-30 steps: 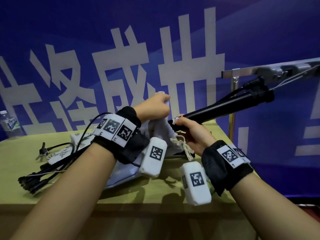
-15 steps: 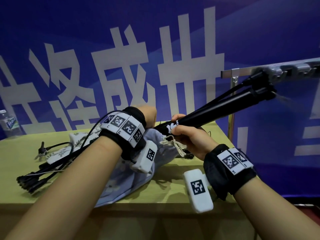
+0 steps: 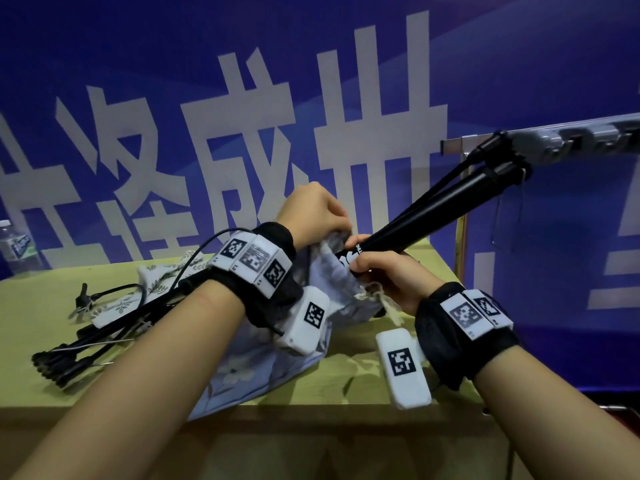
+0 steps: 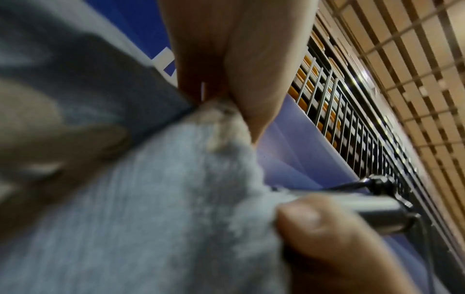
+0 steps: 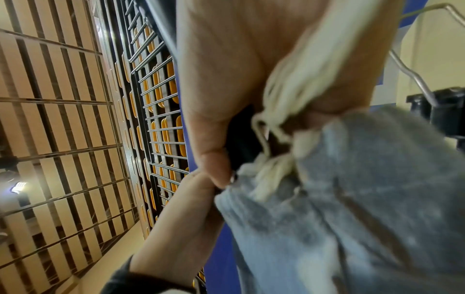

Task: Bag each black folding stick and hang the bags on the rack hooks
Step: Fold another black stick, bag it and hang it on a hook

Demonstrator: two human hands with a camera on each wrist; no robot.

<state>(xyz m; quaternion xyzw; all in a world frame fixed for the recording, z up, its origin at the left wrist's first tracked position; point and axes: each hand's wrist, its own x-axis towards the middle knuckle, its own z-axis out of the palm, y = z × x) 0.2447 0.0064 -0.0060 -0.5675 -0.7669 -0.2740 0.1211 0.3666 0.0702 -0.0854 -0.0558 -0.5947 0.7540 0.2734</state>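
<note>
My right hand (image 3: 372, 268) grips a black folding stick (image 3: 440, 206) near its lower end; the stick slants up to the right toward the rack bar (image 3: 540, 138). Its lower tip sits in the mouth of a pale blue drawstring bag (image 3: 332, 282), whose body drapes over the table's front edge. My left hand (image 3: 318, 216) pinches the bag's rim (image 4: 216, 111) just above the stick. In the right wrist view the cream drawstring (image 5: 284, 95) lies across my right hand (image 5: 226, 119), beside the bag (image 5: 352, 199). More black sticks (image 3: 90, 344) lie on the table at the left.
A green table (image 3: 349, 375) carries a leaf-print bag (image 3: 156, 282) behind the loose sticks. A water bottle (image 3: 19, 249) stands at the far left. The rack's gold post (image 3: 460, 244) rises at the table's right end. A blue banner fills the background.
The left hand dropped low half a second ago and has now risen again, pulling the bag's rim up over the stick's lower end. The stick's far end has swung higher toward the rack bar.
</note>
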